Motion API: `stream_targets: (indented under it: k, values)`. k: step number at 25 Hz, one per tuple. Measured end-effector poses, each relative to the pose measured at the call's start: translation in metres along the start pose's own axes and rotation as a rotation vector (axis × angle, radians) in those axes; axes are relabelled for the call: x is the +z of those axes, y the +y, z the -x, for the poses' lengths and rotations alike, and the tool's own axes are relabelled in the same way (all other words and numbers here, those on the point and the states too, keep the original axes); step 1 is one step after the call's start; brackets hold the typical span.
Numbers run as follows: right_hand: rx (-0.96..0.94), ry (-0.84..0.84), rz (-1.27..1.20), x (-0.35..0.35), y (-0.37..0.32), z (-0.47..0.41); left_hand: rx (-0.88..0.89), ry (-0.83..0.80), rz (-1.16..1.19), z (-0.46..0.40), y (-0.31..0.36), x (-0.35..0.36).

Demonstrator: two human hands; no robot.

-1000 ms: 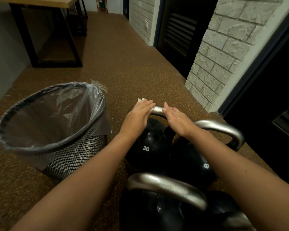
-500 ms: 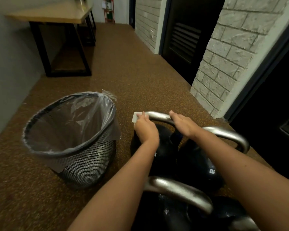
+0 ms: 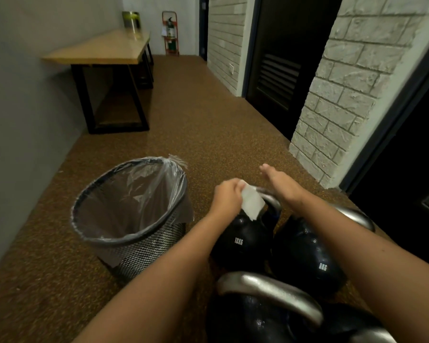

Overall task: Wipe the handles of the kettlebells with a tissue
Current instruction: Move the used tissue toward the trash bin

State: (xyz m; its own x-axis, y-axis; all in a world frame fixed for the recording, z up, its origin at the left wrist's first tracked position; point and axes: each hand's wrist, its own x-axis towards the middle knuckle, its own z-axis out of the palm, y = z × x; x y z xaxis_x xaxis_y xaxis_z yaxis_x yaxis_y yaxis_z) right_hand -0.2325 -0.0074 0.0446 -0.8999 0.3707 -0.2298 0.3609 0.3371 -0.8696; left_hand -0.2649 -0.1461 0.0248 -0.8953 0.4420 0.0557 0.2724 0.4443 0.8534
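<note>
Several black kettlebells with silver handles stand on the floor in front of me. The one marked 12KG [image 3: 243, 241] is at the far left of the group, the 8KG one [image 3: 307, 258] to its right, and a third [image 3: 265, 318] is nearest me. My left hand [image 3: 227, 198] pinches a white tissue [image 3: 252, 204] that hangs over the 12KG handle [image 3: 270, 198]. My right hand [image 3: 280, 184] hovers over that handle's far end with fingers stretched forward, and holds nothing.
A black mesh bin [image 3: 131, 219] lined with clear plastic stands just left of the kettlebells. A wooden table with black legs [image 3: 102, 53] is against the left wall. A brick pillar [image 3: 342, 95] and dark doors are on the right.
My left hand has drawn the tissue off the left end of the handle and now holds it hanging. My right hand has lifted off the handle and straightened. The view has tilted up.
</note>
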Motion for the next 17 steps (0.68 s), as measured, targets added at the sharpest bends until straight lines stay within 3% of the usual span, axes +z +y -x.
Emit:
stream_targets:
  k: [3, 6, 9, 12, 14, 17]
  values:
    - [0.01, -0.127, -0.284, 0.01, -0.027, 0.009, -0.016, 0.044, 0.128, -0.01, 0.015, -0.049]
    - [0.01, -0.302, -0.34, 0.027, -0.052, 0.017, -0.015, 0.1, 0.24, -0.009, 0.017, -0.088]
    - [0.007, -0.335, -0.357, 0.05, -0.077, 0.018, -0.074, 0.293, 0.208, -0.005, 0.005, -0.113]
    - [-0.023, -0.287, -0.201, 0.081, -0.095, 0.011, -0.146, 0.448, 0.03, 0.003, -0.023, -0.137]
    - [-0.053, -0.254, -0.024, 0.104, -0.1, 0.003, -0.142, 0.512, -0.206, 0.013, -0.052, -0.153]
    - [-0.062, -0.24, 0.118, 0.144, -0.107, -0.002, -0.122, 0.409, -0.645, 0.024, -0.096, -0.176]
